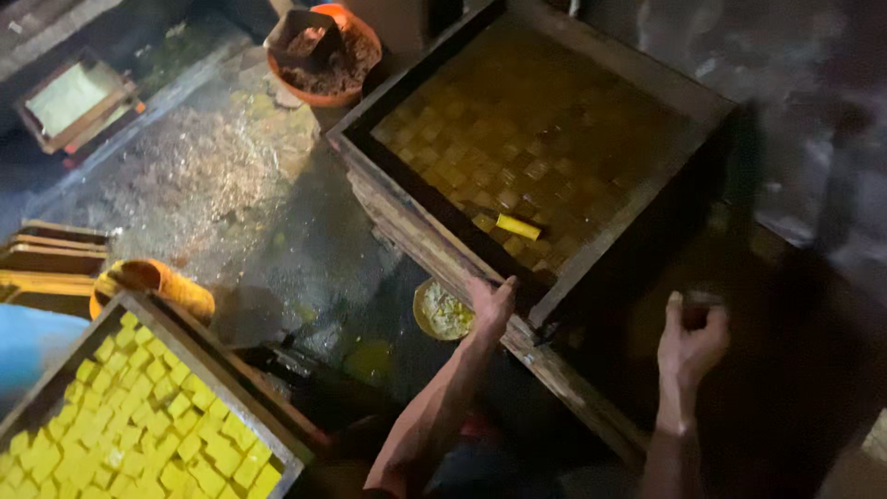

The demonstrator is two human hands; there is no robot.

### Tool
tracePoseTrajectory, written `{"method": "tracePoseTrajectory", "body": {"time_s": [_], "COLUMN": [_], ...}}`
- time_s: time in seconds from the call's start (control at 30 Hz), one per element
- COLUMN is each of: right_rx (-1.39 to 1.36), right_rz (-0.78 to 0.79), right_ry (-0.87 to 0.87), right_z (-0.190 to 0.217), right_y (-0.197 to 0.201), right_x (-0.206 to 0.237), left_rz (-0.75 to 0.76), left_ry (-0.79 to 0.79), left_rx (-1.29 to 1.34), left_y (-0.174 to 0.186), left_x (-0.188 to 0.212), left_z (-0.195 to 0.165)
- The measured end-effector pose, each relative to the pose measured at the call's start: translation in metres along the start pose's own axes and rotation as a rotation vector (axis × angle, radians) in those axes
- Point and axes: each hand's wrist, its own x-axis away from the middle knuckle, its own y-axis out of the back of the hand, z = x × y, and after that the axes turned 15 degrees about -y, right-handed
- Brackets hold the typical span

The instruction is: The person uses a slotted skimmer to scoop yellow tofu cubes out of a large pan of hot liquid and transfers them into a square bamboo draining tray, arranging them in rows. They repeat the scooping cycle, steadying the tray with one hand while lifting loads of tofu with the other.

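A large wooden tray (637, 199) with a woven bamboo bottom sits at the upper middle, tilted toward me. One yellow block (517, 226) lies near its lower corner. My left hand (490, 305) grips the tray's near wooden edge. My right hand (693, 337) hovers to the right of the tray in the dark, fingers curled; I cannot tell whether it holds anything.
A second wooden tray (231, 370) packed with several yellow cubes stands at lower left. An orange basin (356, 88) with a box in it sits at the top. An orange bucket (152, 282), a small yellow bowl (442, 312), stacked frames (46, 263) and wet floor (231, 185) lie between.
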Motion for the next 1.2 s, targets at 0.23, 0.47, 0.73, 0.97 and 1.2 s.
{"method": "tracePoseTrajectory", "body": {"time_s": [0.23,0.47,0.73,0.97,1.2], "right_rx": [-0.020,-0.073,-0.210,-0.429,-0.852], "right_rz": [0.097,0.203,0.301,0.241,0.404], "right_ry": [-0.091,-0.331,-0.122,-0.279,-0.730], "right_z": [0.012,-0.050,-0.095,-0.128,-0.135], "right_y": [0.001,-0.007,0.011,0.028,0.053], "right_x": [-0.058,0.019,0.120,0.144,0.185], "left_rz": [-0.040,0.000,-0.081,-0.020,0.092], "left_ry": [-0.349,-0.008,-0.033,0.090,0.107], "left_rx": [0.122,0.283,0.283,0.610,0.837], "left_y": [0.043,0.116,0.068,0.022,0.102], "left_x": [-0.005,0.048,0.095,0.099,0.122], "left_z": [0.010,0.075,0.059,0.027,0.079]}}
